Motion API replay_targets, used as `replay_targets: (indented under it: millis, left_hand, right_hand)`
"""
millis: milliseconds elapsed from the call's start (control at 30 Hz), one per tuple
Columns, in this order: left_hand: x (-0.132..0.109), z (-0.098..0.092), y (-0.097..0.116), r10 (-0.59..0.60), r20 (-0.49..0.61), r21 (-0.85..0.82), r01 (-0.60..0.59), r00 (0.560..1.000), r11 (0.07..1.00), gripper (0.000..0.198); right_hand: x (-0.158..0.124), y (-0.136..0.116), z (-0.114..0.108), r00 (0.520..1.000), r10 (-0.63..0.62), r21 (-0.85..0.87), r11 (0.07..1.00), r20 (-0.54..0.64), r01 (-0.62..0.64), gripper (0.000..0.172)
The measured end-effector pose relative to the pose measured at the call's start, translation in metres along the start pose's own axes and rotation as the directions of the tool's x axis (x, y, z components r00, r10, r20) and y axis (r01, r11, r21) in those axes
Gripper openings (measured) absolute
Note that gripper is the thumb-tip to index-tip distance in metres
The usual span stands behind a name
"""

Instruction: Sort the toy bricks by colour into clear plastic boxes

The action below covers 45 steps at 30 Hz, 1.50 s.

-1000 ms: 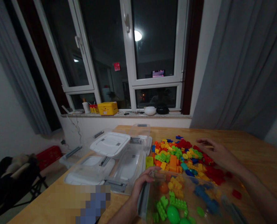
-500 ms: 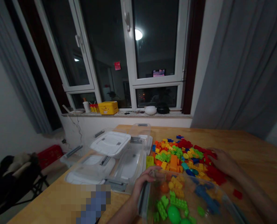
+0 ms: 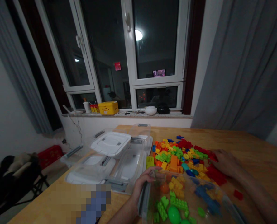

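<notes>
My left hand grips the near rim of a transparent plastic box, which holds green, yellow, orange and blue toy building bricks. My right hand rests with curled fingers on red bricks at the right edge of a large heap of multicoloured plastic bricks. Whether those fingers hold a brick is hidden. A loose red brick lies on the wooden table to the right of the box.
Several transparent boxes and lids, one white lid among them, stand left of the heap. A pixelated patch covers the near table. A black chair and red crate stand left; the windowsill holds a yellow tin.
My right hand has moved toward me and down from above the heap onto the red bricks. My left hand and the box have stayed almost still.
</notes>
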<state>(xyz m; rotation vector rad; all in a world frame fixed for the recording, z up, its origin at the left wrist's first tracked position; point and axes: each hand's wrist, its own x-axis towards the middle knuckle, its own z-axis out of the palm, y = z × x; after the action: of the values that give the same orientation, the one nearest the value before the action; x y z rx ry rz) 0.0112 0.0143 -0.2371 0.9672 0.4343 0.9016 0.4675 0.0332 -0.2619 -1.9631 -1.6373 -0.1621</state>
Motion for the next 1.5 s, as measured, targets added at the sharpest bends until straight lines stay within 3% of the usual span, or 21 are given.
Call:
replay_targets:
  millis: [233, 500, 700, 1233, 1400, 1500]
  left_hand:
    - [-0.003, 0.003, 0.002, 0.0, -0.027, 0.001, 0.0, 1.0, 1.0, 0.051]
    - [-0.002, 0.006, 0.005, -0.028, -0.038, -0.007, 0.028, 0.999, 1.0, 0.053]
    - [-0.002, 0.009, 0.006, -0.009, -0.009, 0.002, 0.009, 1.0, 1.0, 0.052]
    - [-0.002, 0.004, 0.003, -0.025, -0.038, -0.021, 0.024, 0.999, 0.999, 0.051]
    - [-0.001, 0.004, 0.003, -0.018, -0.023, -0.008, 0.018, 1.0, 1.0, 0.052]
    - [-0.001, 0.006, 0.004, -0.025, -0.02, -0.011, 0.025, 0.999, 1.0, 0.054]
  right_hand:
    - [0.003, -0.044, 0.02, 0.992, -0.092, 0.123, 0.989, 0.083, 0.081, 0.047]
    - [-0.008, -0.034, 0.038, 0.989, -0.12, 0.173, 0.979, 0.09, 0.103, 0.049]
    - [-0.006, -0.024, 0.043, 0.997, -0.077, 0.144, 0.987, 0.027, 0.072, 0.044]
    - [-0.007, -0.034, 0.029, 0.994, 0.002, 0.137, 0.99, 0.106, -0.017, 0.028]
    - [-0.007, -0.04, 0.022, 0.992, -0.018, 0.142, 0.99, 0.126, 0.0, 0.04]
    - [-0.006, -0.046, 0.017, 0.991, -0.035, 0.142, 0.99, 0.128, 0.016, 0.036]
